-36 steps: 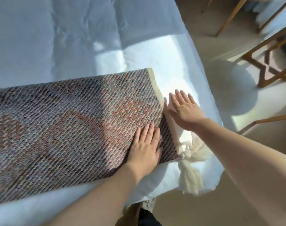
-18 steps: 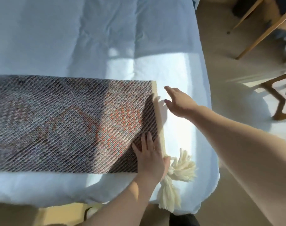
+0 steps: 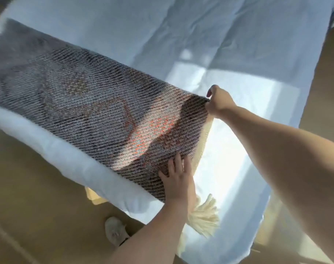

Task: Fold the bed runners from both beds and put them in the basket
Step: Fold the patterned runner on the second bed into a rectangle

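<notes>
The woven bed runner [image 3: 97, 115] lay stretched across the near part of the bed [image 3: 229, 35], its far-left stretch blurred and its right end lit by a patch of sun. On that end the left hand [image 3: 176, 177] rested near the near corner, fingers spread and flat on the weave, pinning it rather than gripping anything. Just right of that wrist a cream tassel [image 3: 205, 216] hung off the runner's end over the white duvet. Farther right, the right hand [image 3: 217, 102], which a moment earlier had hovered open over the duvet beside the edge, had closed into a pinch on the far corner of the runner's end. That suggested smoothing was over and the first fold was about to start, likely carrying this end leftward. No basket was in view.
</notes>
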The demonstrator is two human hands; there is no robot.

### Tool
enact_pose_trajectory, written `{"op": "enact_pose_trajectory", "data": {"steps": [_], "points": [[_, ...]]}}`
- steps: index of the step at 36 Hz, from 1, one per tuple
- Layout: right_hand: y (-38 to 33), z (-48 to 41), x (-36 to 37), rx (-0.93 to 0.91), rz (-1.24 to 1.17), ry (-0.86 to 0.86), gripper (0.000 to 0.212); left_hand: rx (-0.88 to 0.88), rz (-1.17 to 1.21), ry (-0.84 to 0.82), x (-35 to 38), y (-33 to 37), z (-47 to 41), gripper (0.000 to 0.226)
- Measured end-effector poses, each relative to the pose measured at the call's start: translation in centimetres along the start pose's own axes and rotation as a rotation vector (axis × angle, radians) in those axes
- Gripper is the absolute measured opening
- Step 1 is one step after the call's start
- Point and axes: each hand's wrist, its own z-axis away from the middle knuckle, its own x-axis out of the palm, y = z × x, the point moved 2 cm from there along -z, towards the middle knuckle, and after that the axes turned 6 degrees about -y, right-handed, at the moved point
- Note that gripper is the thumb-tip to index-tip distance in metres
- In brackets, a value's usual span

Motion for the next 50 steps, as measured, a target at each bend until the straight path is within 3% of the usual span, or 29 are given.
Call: {"op": "enact_pose_trajectory", "data": {"steps": [3,6,7,14,19,27,35,39,46,50], "points": [[-0.5,0.3,-1.0,-0.032,0.01,-0.03,0.02,-0.036,0.015,0.077,-1.2,-0.8,1.7,0.045],[-1.8,1.1,-2.8,-0.033,0.032,-0.077,0.02,-0.159,0.144,0.03,-3.0,-2.0,5.1,0.059],[-2.4,1.3,-3.5,-0.032,0.04,-0.1,0.02,-0.178,0.136,-0.027,-3.4,-2.3,6.1,0.054],[-8.3,3.5,-9.1,0.005,-0.156,-0.066,0.028,-0.244,0.236,0.046,-11.9,-6.6,11.6,0.017],[-13.9,6.1,-12.3,0.006,-0.222,0.018,0.018,-0.285,0.235,0.197,-18.2,-10.8,15.2,0.009],[-22.6,9.7,-14.5,0.025,-0.419,0.099,0.024,-0.216,0.314,0.357,-24.5,-19.2,19.4,0.02],[-33.2,9.6,-13.4,0.038,-0.513,0.171,0.032,-0.096,0.349,0.385,-28.4,-29.9,20.1,0.019],[-38.8,10.2,-12.3,-0.021,-0.367,0.246,0.015,-0.046,0.345,0.371,-30.6,-34.6,20.0,0.024],[-45.1,10.2,-10.0,-0.252,-0.176,0.244,0.022,-0.017,0.35,0.381,-33.3,-40.5,19.3,0.035],[-47.7,9.4,-9.5,-0.277,-0.122,0.314,0.022,-0.048,0.309,0.359,-34.1,-43.4,18.7,0.037]]}}
